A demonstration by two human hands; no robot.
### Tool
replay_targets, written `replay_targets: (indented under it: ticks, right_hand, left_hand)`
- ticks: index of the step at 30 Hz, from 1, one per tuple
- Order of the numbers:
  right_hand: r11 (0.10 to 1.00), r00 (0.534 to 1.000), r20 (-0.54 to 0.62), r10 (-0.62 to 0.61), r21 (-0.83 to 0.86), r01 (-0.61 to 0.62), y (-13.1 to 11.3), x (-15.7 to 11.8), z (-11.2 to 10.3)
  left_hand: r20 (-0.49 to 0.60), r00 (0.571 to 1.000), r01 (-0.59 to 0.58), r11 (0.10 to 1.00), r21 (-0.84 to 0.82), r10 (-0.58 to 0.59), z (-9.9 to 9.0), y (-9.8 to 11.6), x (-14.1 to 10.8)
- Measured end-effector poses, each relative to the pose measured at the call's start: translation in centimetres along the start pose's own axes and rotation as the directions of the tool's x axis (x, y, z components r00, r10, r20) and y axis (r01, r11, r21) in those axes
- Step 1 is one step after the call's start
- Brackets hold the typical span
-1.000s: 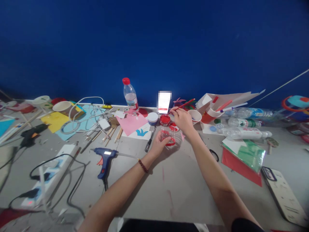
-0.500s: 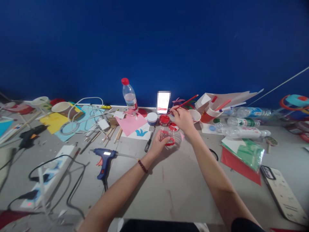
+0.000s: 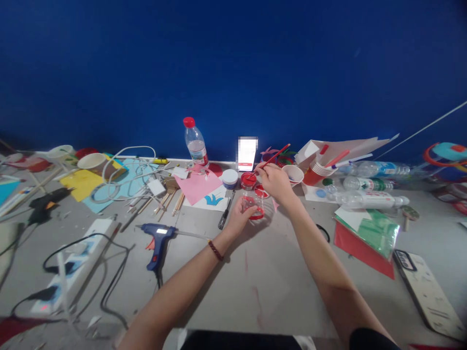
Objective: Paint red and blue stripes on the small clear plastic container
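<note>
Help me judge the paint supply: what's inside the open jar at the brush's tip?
Red paint shows inside the jar, the red brush ending in or just over it. The jar's bottom is covered, so depth cannot be told.

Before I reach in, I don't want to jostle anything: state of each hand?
Left hand: closed around a clear plastic piece with a red edge.
Right hand: closed on a slim red brush, tip at a small round red paint pot.

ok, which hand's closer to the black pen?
Left. The left hand is just right of the black pen, holding a clear red-edged piece; the right hand is farther right and beyond, holding a red brush.
</note>
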State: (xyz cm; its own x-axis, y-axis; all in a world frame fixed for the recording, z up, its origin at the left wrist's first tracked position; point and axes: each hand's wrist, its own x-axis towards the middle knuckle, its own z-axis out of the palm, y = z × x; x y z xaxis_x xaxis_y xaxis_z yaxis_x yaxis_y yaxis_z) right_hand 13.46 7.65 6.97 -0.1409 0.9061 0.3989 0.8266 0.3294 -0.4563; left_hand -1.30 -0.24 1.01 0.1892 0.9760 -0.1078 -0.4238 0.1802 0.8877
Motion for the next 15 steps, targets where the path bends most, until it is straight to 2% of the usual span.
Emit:
replay_targets:
  ticks: [6,15]
  right_hand:
    - [0.999,1.000,-0.014,0.008,0.054,-0.007,0.32,0.20,-0.81]
    - [0.997,1.000,-0.004,0.027,0.074,-0.026,0.34,0.15,0.07]
  left_hand:
    - [0.018,1.000,0.011,1.000,0.025,-0.012,-0.04,0.12,-0.03]
    - [0.017,0.999,0.032,0.999,0.006,-0.032,0.03,0.19,-0.15]
